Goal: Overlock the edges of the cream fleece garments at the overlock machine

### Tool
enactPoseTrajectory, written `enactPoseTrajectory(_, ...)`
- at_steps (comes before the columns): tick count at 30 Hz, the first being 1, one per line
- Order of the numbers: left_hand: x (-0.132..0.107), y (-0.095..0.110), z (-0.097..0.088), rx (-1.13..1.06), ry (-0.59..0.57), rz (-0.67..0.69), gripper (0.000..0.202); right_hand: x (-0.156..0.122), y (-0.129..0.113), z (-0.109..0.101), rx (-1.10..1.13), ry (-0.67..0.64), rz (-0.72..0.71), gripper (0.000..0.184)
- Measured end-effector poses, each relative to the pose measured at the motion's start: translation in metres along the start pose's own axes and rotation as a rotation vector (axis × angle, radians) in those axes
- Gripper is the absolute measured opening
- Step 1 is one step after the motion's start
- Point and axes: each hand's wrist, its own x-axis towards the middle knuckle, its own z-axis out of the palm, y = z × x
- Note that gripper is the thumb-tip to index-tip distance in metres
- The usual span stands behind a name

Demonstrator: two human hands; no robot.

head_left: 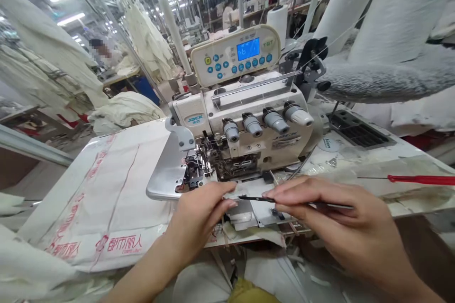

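My right hand [320,203] is closed around slim black tweezers [256,198], whose tip points left. Between the thumb and fingertips of my left hand [202,206] is a small whitish scrap [232,195], possibly fabric or lint. The tweezers' tip reaches this scrap; whether it grips it I cannot tell. Both hands are just in front of a white overlock sewing machine [249,109]. Its front looks opened, with the metal needle and looper parts [202,165] exposed behind my left hand.
A red-handled screwdriver [419,179] lies on the table at right, near a black tray [359,128]. Plastic sheeting with red print [124,213] covers the left tabletop. Large white thread cones [391,14] stand at upper right. Pale fabric [128,109] is piled behind; a person [104,52] sits farther back.
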Motion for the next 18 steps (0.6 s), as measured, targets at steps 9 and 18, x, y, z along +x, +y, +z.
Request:
enactPoseTrajectory(9,-0.009,0.024,0.022,-0.587,0.351,-0.543,0.016,-0.001,0.020,0.016,0.566,0.370,0.356,0.013)
enactPoseTrajectory(18,-0.010,0.025,0.064,-0.912,0.687,-0.770,0.023,-0.015,0.023,0.046,0.836,0.478,0.582,0.029)
